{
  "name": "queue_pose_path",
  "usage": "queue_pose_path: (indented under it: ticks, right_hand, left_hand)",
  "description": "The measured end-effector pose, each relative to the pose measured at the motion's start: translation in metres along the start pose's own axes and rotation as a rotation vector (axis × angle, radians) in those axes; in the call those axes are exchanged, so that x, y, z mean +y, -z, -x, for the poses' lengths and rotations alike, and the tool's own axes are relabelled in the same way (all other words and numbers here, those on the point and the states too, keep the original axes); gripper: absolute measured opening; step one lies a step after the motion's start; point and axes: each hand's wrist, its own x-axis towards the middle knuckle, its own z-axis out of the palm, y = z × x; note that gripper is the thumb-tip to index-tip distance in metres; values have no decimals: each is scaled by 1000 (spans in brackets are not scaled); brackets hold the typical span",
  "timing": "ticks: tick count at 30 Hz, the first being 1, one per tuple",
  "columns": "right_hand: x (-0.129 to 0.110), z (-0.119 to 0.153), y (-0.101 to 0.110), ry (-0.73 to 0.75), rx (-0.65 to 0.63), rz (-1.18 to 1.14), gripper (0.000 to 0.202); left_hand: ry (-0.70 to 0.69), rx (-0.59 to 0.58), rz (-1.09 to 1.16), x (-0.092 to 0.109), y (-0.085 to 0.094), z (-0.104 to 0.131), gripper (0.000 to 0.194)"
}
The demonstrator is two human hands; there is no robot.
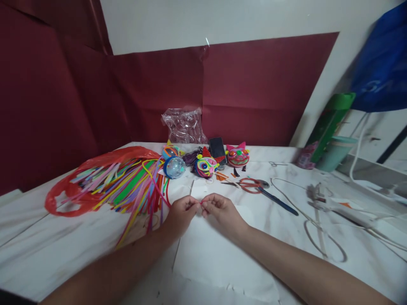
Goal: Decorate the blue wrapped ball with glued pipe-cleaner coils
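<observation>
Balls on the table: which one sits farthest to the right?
The mostly pink ball with pointed pink ears. It is the only one right of the phone; the red-eared ball and the others lie farther left.

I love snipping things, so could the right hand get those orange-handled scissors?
Probably yes: the orange-handled scissors lie just beyond the right hand, with nothing standing between. It's pinching a small pink piece, though, so it might have to let go first.
</observation>
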Motion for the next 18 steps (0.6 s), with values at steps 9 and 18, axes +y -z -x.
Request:
queue_pose_path:
  ticks: [9,18]
  right_hand:
    - [-6,9,8,325,-24,634,10]
    - [-4,5,0,83,14,169,19]
  left_hand:
    - [142,-176,129,-10,5,-3,22]
    - [118,-141,284,-5,4,-2,20]
